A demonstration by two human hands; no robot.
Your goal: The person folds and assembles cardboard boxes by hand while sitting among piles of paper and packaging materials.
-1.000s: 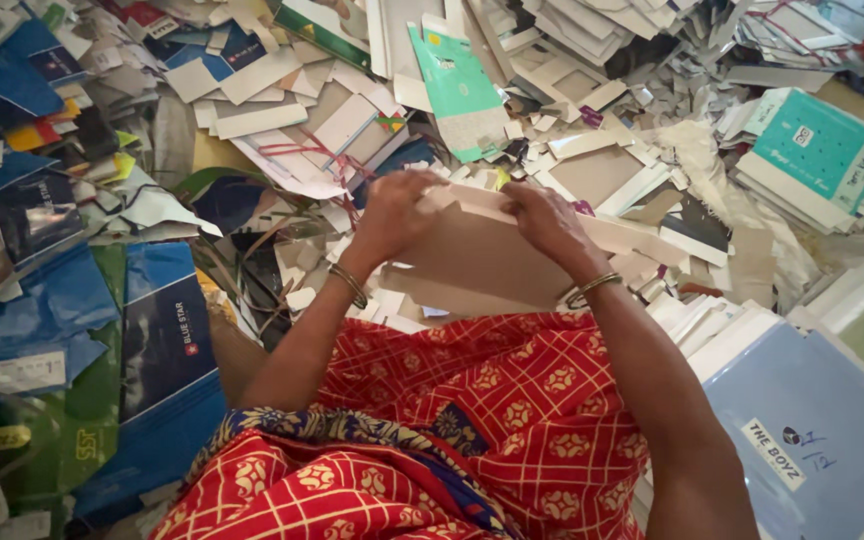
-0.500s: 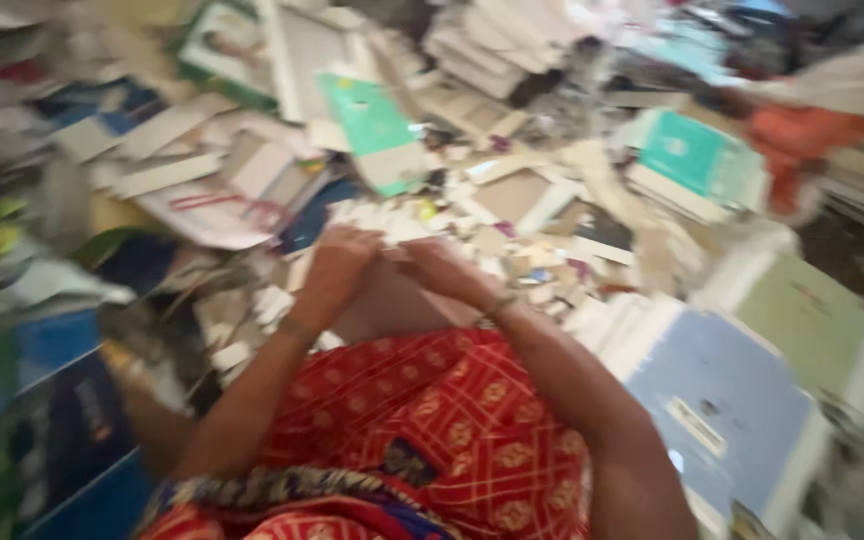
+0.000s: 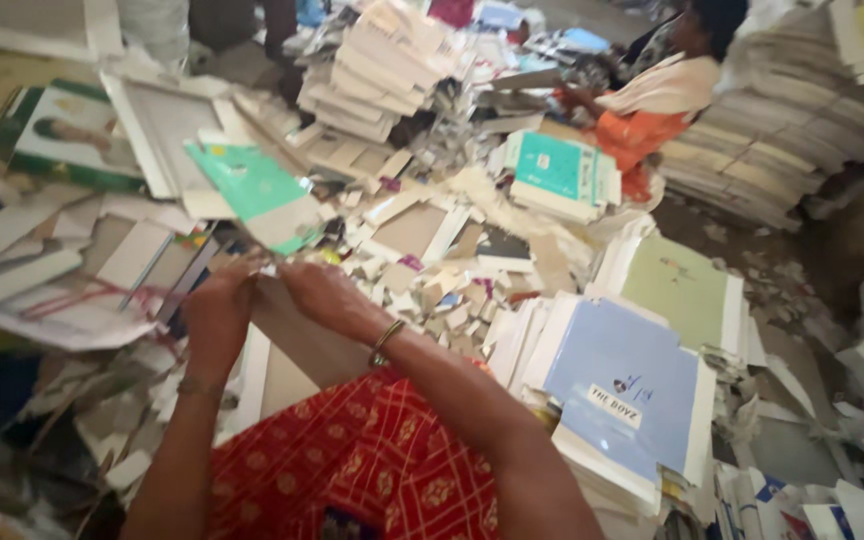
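Both hands, left hand (image 3: 220, 312) and right hand (image 3: 324, 296), grip a brown cardboard sheet (image 3: 297, 335). A pale blue book (image 3: 624, 385) lies right. Another person (image 3: 667, 95) sits far right.

Scattered books (image 3: 562, 170), perhaps torn covers (image 3: 422, 300)

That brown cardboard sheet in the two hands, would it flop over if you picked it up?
Probably not much. The brown cardboard sheet looks flat and straight between the left hand and right hand, so it seems fairly stiff. It looks thin, so likely light. Its top edge looks ragged, so it may tear or crease easily.
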